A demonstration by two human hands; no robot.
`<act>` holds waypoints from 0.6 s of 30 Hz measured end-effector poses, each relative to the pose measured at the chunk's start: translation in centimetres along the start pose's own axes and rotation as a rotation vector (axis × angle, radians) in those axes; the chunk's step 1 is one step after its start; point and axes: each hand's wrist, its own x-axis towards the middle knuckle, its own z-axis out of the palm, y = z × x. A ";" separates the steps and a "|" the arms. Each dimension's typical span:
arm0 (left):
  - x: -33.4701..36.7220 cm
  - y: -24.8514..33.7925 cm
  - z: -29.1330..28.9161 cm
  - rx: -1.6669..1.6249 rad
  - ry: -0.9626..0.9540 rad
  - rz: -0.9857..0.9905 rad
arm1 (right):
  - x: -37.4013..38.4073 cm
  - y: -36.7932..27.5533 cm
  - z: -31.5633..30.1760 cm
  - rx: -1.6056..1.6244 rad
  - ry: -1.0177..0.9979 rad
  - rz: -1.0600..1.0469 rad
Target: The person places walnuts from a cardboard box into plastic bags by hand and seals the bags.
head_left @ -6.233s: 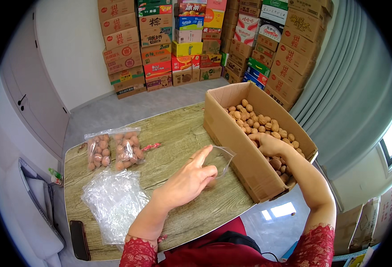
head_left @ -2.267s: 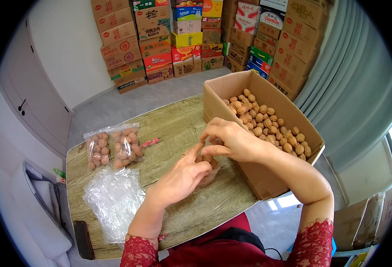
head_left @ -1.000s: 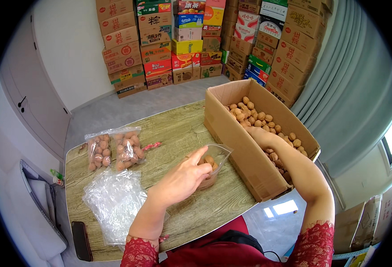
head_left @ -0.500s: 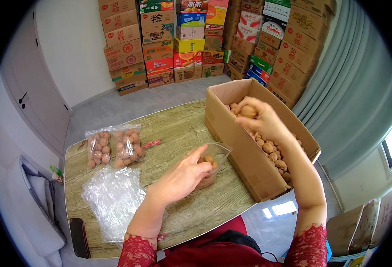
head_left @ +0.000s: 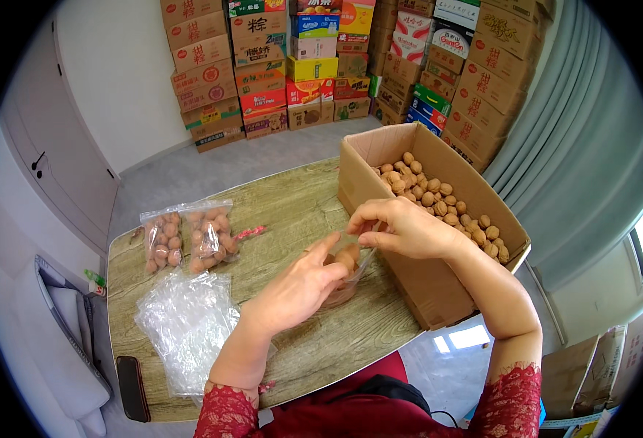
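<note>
My left hand (head_left: 301,283) is closed round a clear plastic bag (head_left: 342,293) that stands on the table. Walnuts (head_left: 348,255) show in the bag's mouth; its lower part is partly hidden behind my fingers. Over the right side of that mouth is my right hand (head_left: 409,230), its thumb and fingers bent but apart, with no walnut visible between them. Beneath my right wrist is the long wall of a cardboard box (head_left: 380,252). Many loose walnuts (head_left: 449,208) lie inside this box.
Two filled bags of walnuts (head_left: 208,241) lie at the table's far left, beside a red strip (head_left: 250,232). Nearer me are a pile of flat clear bags (head_left: 189,332) and a dark phone (head_left: 132,388). Stacked cartons (head_left: 263,73) line the back wall.
My right hand has moved from above the box, where it held a walnut, left and nearer to the bag's mouth. A walnut now shows higher in the bag. My left hand stays put.
</note>
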 end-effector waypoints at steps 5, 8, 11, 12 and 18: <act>-0.3 -0.5 0.4 0.018 0.005 -0.015 | -0.6 0.6 -0.1 -0.203 -0.036 -0.006; -0.4 -0.7 -0.4 -0.039 -0.008 -0.041 | -1.5 1.1 0.3 -0.419 -0.049 -0.087; 0.0 -1.8 -1.0 -0.032 0.025 -0.019 | -1.9 1.8 0.9 -0.514 -0.074 -0.138; 0.1 -2.3 -1.2 -0.021 0.030 -0.031 | -1.6 1.8 0.9 -0.530 -0.119 -0.098; -0.3 -2.6 -1.9 -0.049 0.200 -0.200 | -0.6 2.9 2.0 -0.538 -0.116 -0.077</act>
